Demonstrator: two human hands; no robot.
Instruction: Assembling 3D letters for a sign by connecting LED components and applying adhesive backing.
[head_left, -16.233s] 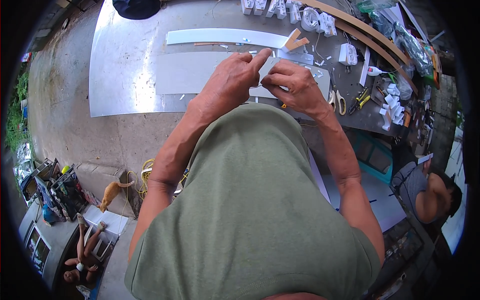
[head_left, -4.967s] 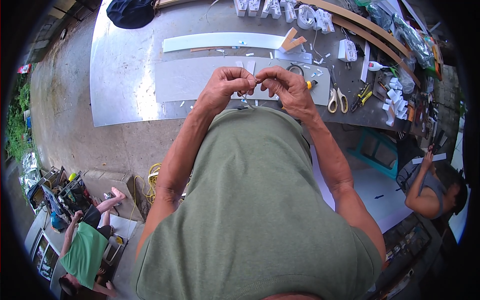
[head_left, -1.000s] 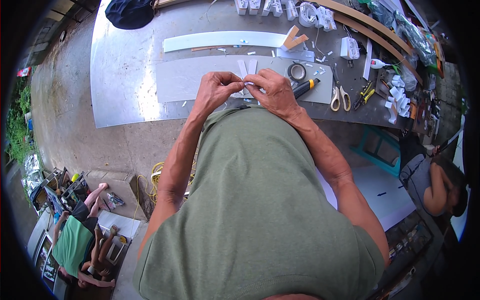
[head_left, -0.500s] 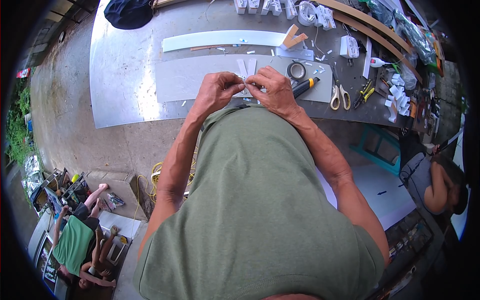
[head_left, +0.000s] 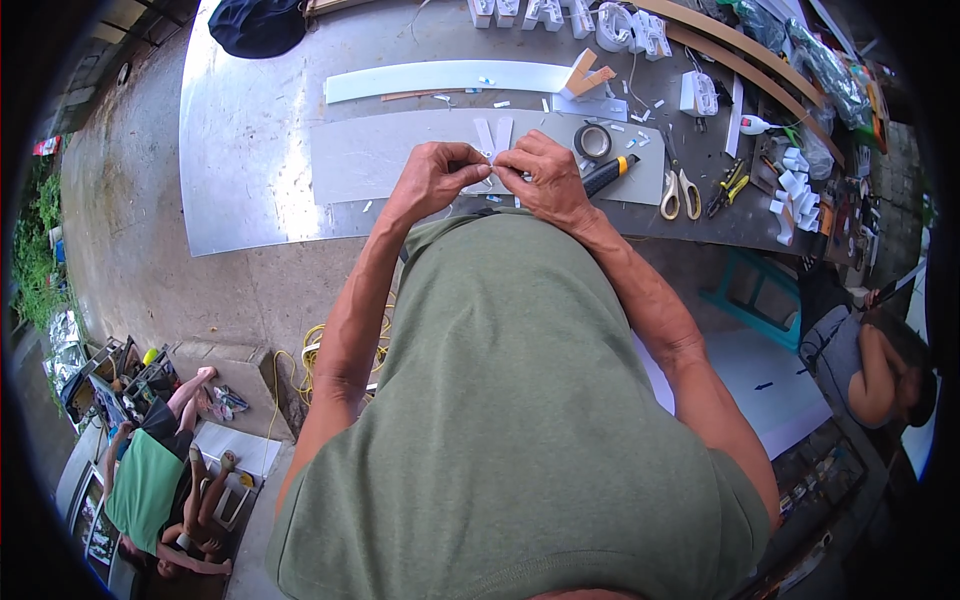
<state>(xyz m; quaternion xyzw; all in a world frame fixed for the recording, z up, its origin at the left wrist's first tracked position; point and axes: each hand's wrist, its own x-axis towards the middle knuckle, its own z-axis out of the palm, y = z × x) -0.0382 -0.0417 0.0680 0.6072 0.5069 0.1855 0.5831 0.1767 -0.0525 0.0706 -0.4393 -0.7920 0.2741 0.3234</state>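
Observation:
My left hand and my right hand meet at the near edge of the table, thumbs and fingertips pinched close together. Whatever small thing sits between the fingertips is too small to make out. Just beyond the fingers, two pale narrow strips stand out over a grey flat sheet. A black-and-yellow utility knife lies right beside my right hand, with a roll of tape behind it. Farther right are scissors with cream handles and yellow-black pliers.
A long white strip lies across the table, near a brown wooden piece. White block letters line the back. White curled pieces lie at right. A teal stool stands below. Other people sit at lower left and right.
My hands have barely shifted; the fingertips remain together with small finger movements. At lower left, a seated person's legs and arm have moved slightly.

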